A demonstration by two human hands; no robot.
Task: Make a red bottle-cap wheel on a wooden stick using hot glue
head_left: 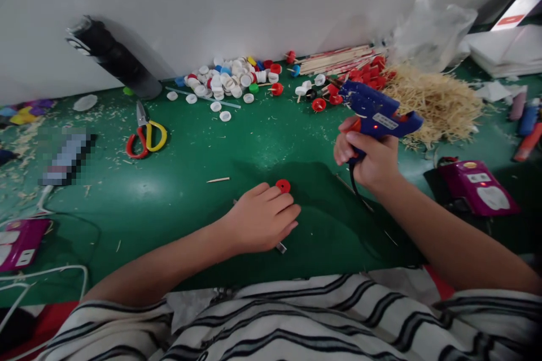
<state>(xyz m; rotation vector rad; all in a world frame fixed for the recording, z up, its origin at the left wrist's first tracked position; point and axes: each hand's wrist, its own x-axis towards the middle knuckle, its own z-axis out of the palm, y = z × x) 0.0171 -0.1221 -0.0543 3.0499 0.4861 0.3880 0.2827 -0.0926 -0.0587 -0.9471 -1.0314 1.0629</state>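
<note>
My right hand [368,161] is wrapped around the grip of a blue hot glue gun [376,110], its nozzle tilted up to the left and a small red light glowing on its side. Low over the green table, my left hand [266,217] is closed, fingers curled at a red bottle cap [283,185] with a hole in its middle. The fingertips are hidden. Under that hand lies a flat metal tool, its end [281,247] showing. A pointed wooden stick piece [218,180] lies to the left.
Loose bottle caps [228,82], wooden skewers [334,61] and a heap of wood shavings [432,101] lie along the wall. Scissors [146,132], a phone [68,157] and a black bottle [114,56] are at left. A purple power socket [478,186] sits at right.
</note>
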